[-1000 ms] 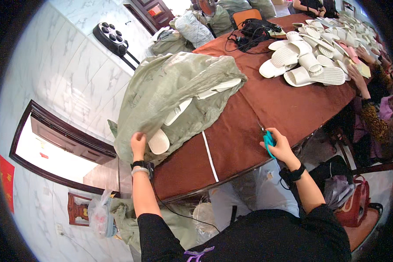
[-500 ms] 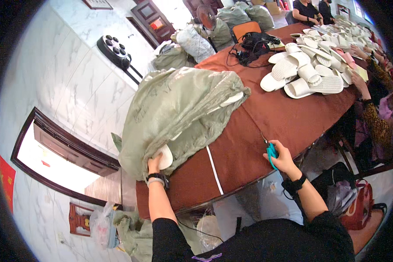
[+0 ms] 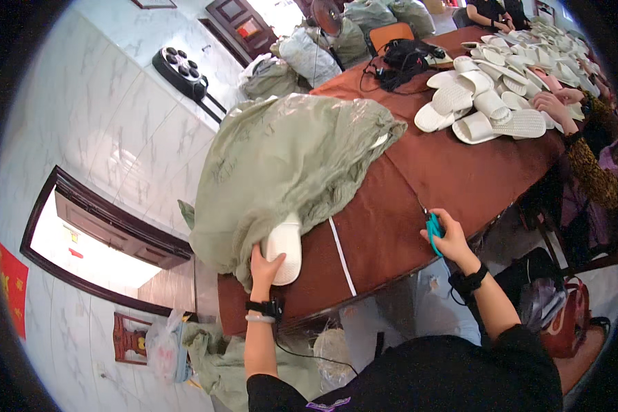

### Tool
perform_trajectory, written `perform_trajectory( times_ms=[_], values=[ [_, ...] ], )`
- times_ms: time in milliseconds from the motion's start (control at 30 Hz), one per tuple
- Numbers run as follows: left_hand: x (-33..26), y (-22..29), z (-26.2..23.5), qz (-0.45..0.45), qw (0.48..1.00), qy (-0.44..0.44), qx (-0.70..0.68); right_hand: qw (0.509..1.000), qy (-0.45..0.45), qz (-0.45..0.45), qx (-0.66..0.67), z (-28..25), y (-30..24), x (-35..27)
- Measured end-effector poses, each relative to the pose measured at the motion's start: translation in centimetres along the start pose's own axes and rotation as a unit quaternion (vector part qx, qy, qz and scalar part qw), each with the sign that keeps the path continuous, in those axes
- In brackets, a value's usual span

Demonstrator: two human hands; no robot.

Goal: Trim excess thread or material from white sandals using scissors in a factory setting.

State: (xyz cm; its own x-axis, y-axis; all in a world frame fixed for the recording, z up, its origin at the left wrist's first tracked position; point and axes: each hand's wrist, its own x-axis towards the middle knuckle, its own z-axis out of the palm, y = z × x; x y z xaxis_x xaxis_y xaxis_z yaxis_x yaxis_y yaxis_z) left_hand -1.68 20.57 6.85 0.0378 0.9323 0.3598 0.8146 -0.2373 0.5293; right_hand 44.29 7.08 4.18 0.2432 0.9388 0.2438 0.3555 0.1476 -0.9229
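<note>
Gripping white slipper [image 3: 283,250], left hand [image 3: 262,268]; long axis up-down, top under green sack [image 3: 288,158]; right hand [image 3: 450,237] clasping teal scissors [image 3: 433,228]

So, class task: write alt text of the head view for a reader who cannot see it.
A person's left hand grips a white slipper at the mouth of a big green sack on a brown table. Their right hand holds teal scissors; more white slippers lie piled beyond.

Black short-sleeved top — black wrist straps, pale bangle on left wrist [image 3: 259,318].
</note>
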Motion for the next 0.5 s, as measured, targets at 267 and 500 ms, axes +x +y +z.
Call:
perform_trajectory(
  times_ms=[267, 500],
  values=[
    [-9.8, 14.4, -0.7, 0.136, 0.983, -0.125, -0.023, 0.999, 0.006, 0.003, -0.034, 0.4, 0.4, 0.6],
    [-11.6, 15.6, 0.3, 0.24, 0.967, -0.079, 0.017, 0.978, -0.115, 0.054, 0.166, 1.4, 0.6, -1.1]
  ],
)
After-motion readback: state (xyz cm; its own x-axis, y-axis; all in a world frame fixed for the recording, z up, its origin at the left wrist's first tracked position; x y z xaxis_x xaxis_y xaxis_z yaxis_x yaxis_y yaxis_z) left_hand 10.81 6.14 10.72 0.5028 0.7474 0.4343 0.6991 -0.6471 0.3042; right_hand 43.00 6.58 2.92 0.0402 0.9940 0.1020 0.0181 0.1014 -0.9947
